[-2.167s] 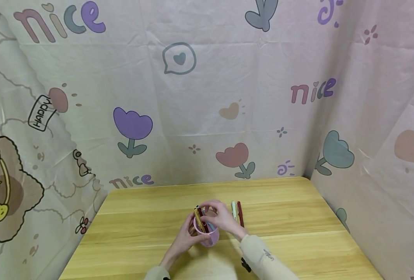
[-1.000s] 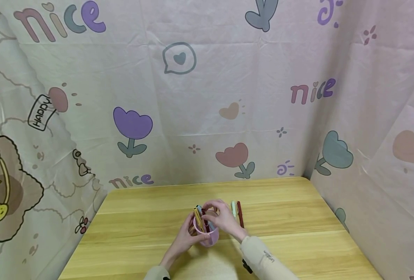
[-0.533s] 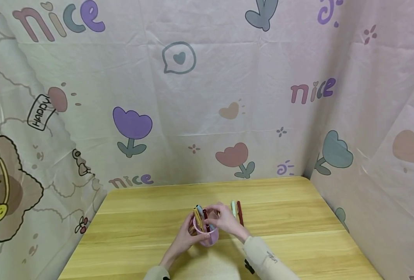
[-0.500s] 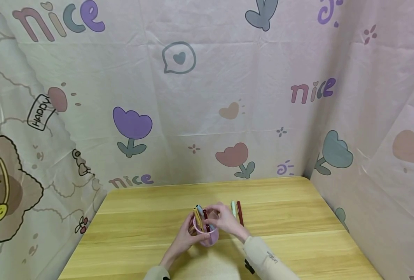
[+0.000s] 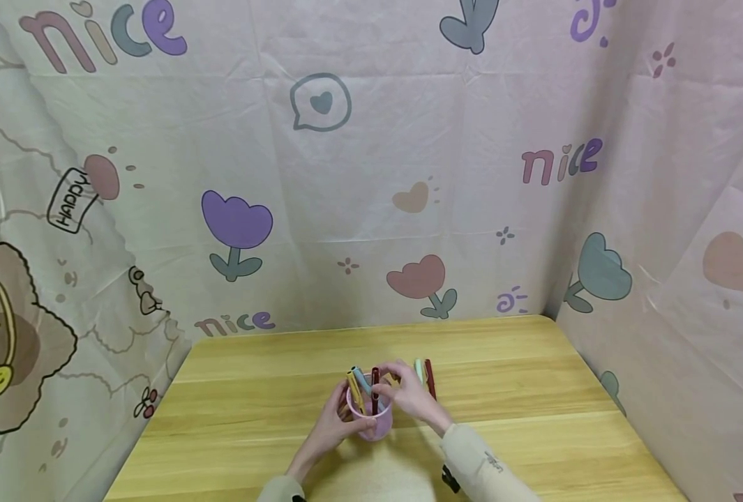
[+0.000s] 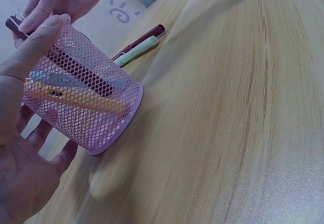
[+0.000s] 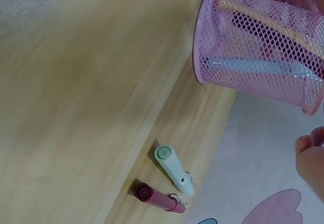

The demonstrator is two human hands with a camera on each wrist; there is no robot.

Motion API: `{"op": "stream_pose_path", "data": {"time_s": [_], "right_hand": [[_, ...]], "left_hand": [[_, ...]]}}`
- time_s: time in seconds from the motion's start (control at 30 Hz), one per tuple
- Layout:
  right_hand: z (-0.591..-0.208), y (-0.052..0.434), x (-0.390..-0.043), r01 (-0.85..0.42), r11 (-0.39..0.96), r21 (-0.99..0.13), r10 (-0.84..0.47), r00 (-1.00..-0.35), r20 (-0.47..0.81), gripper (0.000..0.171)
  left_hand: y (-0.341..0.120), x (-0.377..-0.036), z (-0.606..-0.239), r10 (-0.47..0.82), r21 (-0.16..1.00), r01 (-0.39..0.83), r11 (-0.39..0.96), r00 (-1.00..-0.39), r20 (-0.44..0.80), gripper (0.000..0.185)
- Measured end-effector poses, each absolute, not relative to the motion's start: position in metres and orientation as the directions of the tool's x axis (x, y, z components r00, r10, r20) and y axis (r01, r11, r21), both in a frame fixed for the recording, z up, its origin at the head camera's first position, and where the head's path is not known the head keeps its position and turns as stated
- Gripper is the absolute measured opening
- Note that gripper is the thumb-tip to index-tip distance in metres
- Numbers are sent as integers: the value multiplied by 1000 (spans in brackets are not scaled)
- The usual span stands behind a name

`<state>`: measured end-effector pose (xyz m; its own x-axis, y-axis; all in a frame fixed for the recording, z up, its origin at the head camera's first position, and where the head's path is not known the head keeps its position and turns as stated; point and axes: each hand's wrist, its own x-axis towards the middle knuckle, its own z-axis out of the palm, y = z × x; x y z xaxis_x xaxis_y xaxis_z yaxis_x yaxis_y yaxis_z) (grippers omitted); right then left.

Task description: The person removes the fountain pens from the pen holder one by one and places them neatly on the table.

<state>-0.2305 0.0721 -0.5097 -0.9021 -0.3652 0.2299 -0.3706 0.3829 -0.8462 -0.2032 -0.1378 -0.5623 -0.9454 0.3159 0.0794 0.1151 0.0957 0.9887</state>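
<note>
A pink mesh pen holder stands upright on the table, and my left hand grips it round its left side, thumb toward the front. My right hand is over the rim and pinches the upper part of a dark red pen, whose lower end is inside the holder. A yellow pen and a blue pen lean to the left in the same holder. Through the mesh in the left wrist view, the yellow pen slants to the bottom. The right wrist view shows only part of the right hand.
A pale green pen and another dark red pen lie side by side on the wooden table, just right of the right hand. Behind the table hangs a printed cloth, with more cloth at both sides.
My right hand has moved to the right with the dark red pen, which now stands nearly upright at the holder's right part. The blue pen shows more. My left hand stays put.
</note>
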Motion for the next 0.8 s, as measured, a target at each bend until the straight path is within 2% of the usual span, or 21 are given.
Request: {"op": "stream_pose_path", "data": {"time_s": [0.1,0.3,0.43,0.63,0.8], "right_hand": [[-506,74,-231,-377,360,-853,-341,-905,255,33],[-498,80,-233,-388,315,-866,-327,-901,285,16],[-496,85,-236,-382,250,-890,-314,-901,298,19],[-496,92,-241,-392,103,-914,-309,-886,346,23],[-494,100,-243,-297,-78,-952,-292,-906,307,23]], "left_hand": [[-138,-203,-562,314,989,113,93,-946,79,100],[-139,-203,-563,316,986,132,101,-944,94,100],[-138,-203,-564,309,989,116,93,-947,82,101],[-138,-204,-563,320,989,119,84,-944,86,101],[-139,-204,-563,322,986,139,91,-941,102,100]]}}
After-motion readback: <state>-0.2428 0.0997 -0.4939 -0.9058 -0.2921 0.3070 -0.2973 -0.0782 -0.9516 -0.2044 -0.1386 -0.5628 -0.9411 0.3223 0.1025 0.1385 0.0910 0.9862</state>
